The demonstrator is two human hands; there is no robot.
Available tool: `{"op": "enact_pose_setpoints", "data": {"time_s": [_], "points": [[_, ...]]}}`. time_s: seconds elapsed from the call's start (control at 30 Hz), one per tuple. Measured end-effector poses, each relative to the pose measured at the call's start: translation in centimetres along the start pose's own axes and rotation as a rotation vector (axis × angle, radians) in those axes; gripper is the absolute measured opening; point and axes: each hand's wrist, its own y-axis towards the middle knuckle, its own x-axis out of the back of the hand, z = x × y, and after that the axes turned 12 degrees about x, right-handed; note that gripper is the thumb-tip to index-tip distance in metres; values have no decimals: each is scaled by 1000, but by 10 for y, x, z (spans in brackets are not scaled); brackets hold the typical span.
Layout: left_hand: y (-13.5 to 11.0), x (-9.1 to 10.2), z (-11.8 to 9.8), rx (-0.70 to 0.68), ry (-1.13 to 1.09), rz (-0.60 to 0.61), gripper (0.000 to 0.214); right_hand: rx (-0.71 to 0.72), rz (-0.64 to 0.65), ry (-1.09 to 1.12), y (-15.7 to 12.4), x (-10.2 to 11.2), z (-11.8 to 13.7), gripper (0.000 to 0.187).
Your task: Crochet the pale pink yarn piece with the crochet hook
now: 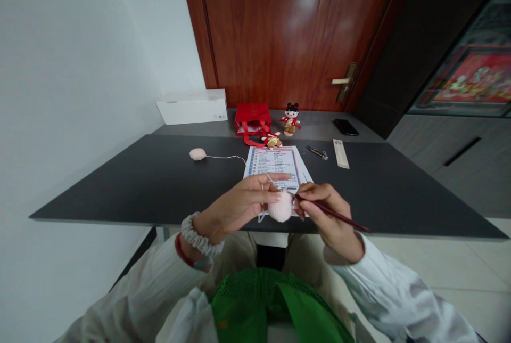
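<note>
A pale pink crocheted piece (280, 207), rounded like a small cup, is pinched in my left hand (243, 199) just above the table's front edge. Yarn runs over the raised index finger of that hand. In my right hand (327, 210) is a dark red crochet hook (343, 217), its tip at the piece's upper right rim. The hook's very end is hidden by fingers and crochet work. A strand leads from a pale pink yarn ball (197, 154) on the left of the table toward the left hand. Beneath both hands lies a printed pattern sheet (275, 162).
Behind the sheet are a red gift bag (253, 116), a crocheted doll part (273, 141) and a standing crocheted doll (291, 119). Small tools (317, 152), a narrow pale packet (340, 154) and a black phone (346, 127) lie on the right. A white box (194, 107) stands back left.
</note>
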Motion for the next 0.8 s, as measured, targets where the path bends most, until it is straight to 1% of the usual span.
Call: {"op": "enact_pose_setpoints", "data": {"time_s": [0.03, 0.07, 0.17, 0.23, 0.3, 0.43, 0.53, 0.63, 0.73, 0.8], "points": [[0, 3, 0, 12, 4, 12, 48, -81, -27, 97, 1, 1, 1, 4], [-1, 5, -1, 24, 13, 24, 49, -133, -36, 177, 3, 3, 2, 5], [-2, 12, -2, 55, 65, 50, 50, -190, -11, 302, 5, 12, 2, 5], [-3, 16, -2, 71, 97, 64, 51, -205, 32, 311, 6, 18, 3, 6], [-4, 18, -2, 83, 121, 74, 52, -223, 76, 273, 8, 24, 6, 8], [-5, 19, -3, 117, 164, 109, 53, -275, 128, 209, 11, 30, 11, 5], [-6, 20, -4, 157, 192, 167, 54, -335, 148, 248, 13, 33, 15, 6], [-7, 21, -5, 165, 214, 216, 50, -390, 164, 300, 16, 34, 16, 7], [-9, 22, -5, 178, 222, 253, 46, -436, 182, 360, 19, 34, 17, 8], [-9, 23, -5, 197, 236, 270, 46, -466, 171, 425, 22, 33, 16, 9]]}}
